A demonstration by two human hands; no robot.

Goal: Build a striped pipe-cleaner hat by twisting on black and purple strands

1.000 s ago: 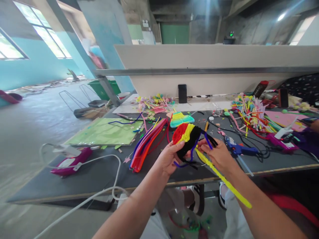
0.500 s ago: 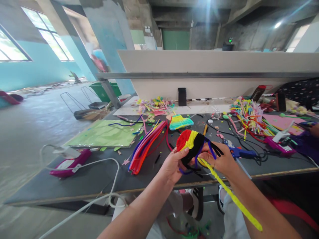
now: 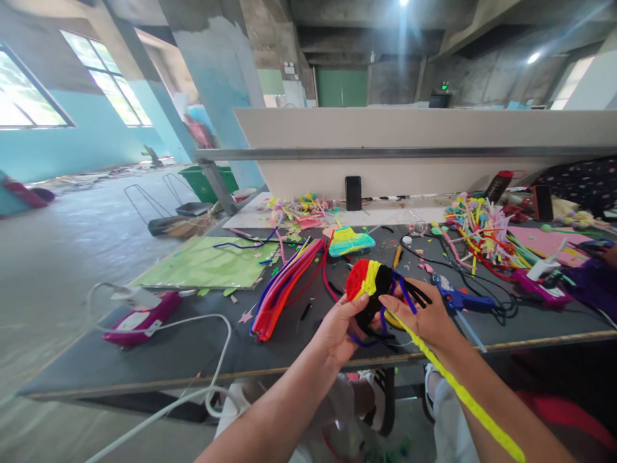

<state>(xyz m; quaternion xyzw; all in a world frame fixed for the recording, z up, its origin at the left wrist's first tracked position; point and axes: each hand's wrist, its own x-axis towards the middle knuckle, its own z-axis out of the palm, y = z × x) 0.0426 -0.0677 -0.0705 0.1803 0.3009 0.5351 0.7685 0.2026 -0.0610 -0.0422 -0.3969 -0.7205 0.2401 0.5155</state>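
My left hand (image 3: 344, 325) is closed around the left side of a red, yellow and black pipe-cleaner piece (image 3: 369, 283), thumb on its yellow band. Loose black and purple stems stick out at its right and lower edges. On the piece's right side, my right hand (image 3: 417, 308) has its fingers bent and closed on a long yellow pipe cleaner (image 3: 463, 389), which trails down over the right forearm. The fingertips behind the piece are hidden. Left of the hands lies a bundle of pink, red and purple pipe cleaners (image 3: 286, 289). Beyond them rests a yellow and turquoise pipe-cleaner piece (image 3: 351, 242).
A blue glue gun (image 3: 465, 299) with black cable lies to the right. Purple power strips (image 3: 142, 319) sit at both sides, a white cord looping over the front edge. A green sheet (image 3: 202, 263), a phone (image 3: 353, 193) and heaps of pipe-cleaner scraps (image 3: 303, 209) are farther back.
The view has tilted slightly, so the scene sits a little lower. Both hands keep hold of the piece and the yellow pipe cleaner; my right thumb has shifted slightly toward the black part.
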